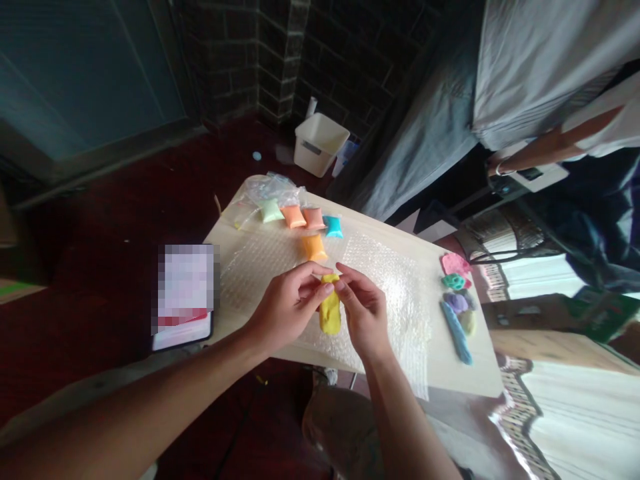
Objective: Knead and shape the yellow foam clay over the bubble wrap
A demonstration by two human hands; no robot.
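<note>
Left hand point(286, 303) at nine o'clock, right hand point(367, 315) at three, pinch a yellow lump point(330, 315) by its 12-o'clock end, long axis toward six.

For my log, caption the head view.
Left hand and right hand pinch a yellow, oblong, doughy lump above clear bubble wrap.
</note>
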